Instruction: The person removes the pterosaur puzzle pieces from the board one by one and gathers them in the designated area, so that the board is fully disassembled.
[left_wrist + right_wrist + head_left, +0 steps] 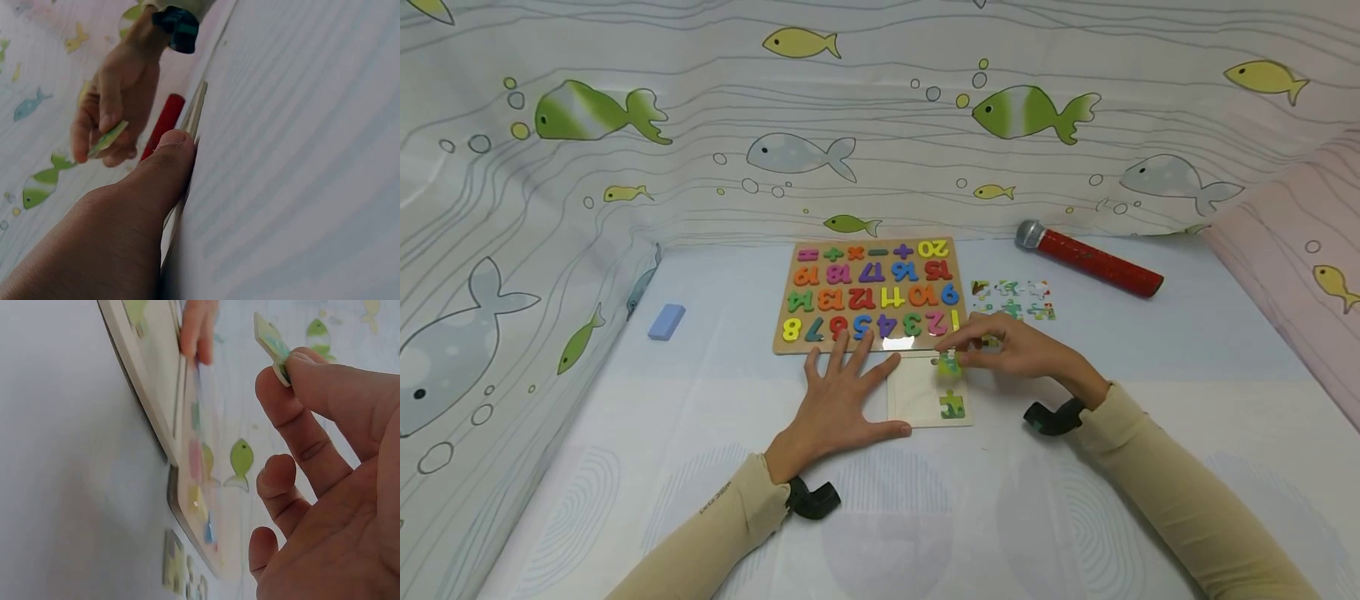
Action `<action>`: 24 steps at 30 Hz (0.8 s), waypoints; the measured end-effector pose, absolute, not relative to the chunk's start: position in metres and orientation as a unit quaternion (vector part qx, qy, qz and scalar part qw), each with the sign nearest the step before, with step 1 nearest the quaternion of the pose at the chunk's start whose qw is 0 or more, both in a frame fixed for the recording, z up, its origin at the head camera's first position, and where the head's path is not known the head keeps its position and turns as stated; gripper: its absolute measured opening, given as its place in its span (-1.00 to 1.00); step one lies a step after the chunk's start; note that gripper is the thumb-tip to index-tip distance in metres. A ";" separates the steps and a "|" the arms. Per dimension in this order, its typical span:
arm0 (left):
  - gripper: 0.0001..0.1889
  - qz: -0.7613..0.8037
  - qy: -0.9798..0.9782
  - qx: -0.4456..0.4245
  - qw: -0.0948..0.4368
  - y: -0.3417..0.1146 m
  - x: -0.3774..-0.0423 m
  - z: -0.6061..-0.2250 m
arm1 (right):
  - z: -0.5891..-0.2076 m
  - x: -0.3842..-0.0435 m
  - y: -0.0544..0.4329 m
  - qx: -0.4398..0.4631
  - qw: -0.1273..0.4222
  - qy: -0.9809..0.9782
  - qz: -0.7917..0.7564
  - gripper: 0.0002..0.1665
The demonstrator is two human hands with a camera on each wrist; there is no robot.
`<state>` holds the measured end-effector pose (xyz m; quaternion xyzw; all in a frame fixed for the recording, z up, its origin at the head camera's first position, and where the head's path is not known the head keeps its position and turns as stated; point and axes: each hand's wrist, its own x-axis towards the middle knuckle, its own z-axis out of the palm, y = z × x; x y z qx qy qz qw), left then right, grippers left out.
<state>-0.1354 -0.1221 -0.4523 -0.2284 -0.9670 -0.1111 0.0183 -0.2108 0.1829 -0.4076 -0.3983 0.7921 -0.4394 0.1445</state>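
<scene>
My right hand point(1018, 346) pinches a green jigsaw piece point(273, 347) between thumb and index finger, its other fingers loosely bent. In the head view that piece overlaps the upper right part of a pale wooden puzzle tray point(913, 396); both wrist views show it raised above the tray. Another green jigsaw piece point(952, 405) lies in the tray's lower right corner. With fingers spread, my left hand point(835, 404) rests at the tray's left side. Its thumb point(172, 156) touches the tray's near edge, while its other fingertips reach the number board point(781, 337).
Bright numerals and signs fill the number board behind the tray, upside down from here. Several loose jigsaw pieces point(1042, 312) lie right of it. A red microphone point(1097, 262) lies at the back right, and a blue block point(666, 322) at the left. Fish-printed sheets point(910, 200) wall the table.
</scene>
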 end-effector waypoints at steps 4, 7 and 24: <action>0.10 -0.111 -0.967 -0.229 0.022 -0.122 -0.135 -0.453 | -0.403 -0.215 0.193 -0.380 0.128 0.809 -0.429 -0.66; 0.10 -0.110 -0.967 -0.229 0.024 -0.122 -0.135 -0.453 | -0.400 -0.217 0.199 -0.365 0.121 0.821 -0.422 -0.66; 0.10 -0.115 -0.967 -0.226 0.023 -0.122 -0.134 -0.452 | -0.393 -0.223 0.220 -0.323 0.105 0.851 -0.401 -0.67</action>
